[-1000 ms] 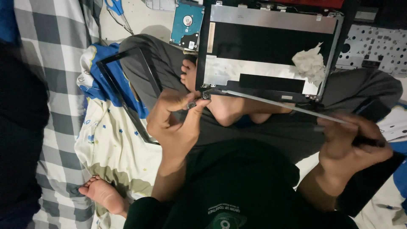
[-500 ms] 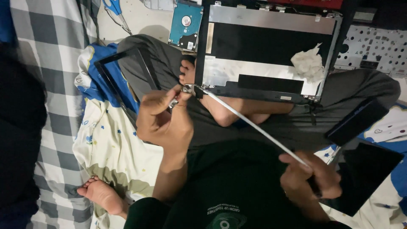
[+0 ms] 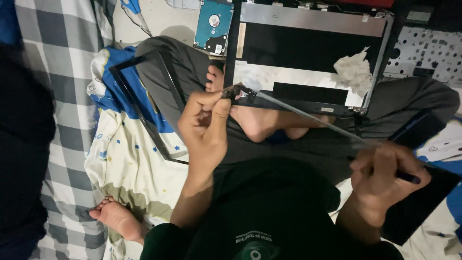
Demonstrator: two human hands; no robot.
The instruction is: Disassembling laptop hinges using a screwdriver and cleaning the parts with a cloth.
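The left hand [image 3: 204, 127] is pinching the hinge end [image 3: 234, 91] of a thin metal hinge rail [image 3: 308, 115] between thumb and fingertips, holding it just near the open laptop lid [image 3: 308, 48]. The right hand [image 3: 382, 175] is closed around a dark tool [image 3: 409, 177] at the rail's right end. Since half a second ago, the right hand has been rising and moving right, so the rail is lying flatter across the lap, close along the lid's near edge. A hard drive [image 3: 213, 26] is lying far left, a bezel frame [image 3: 139, 110] over the left knee
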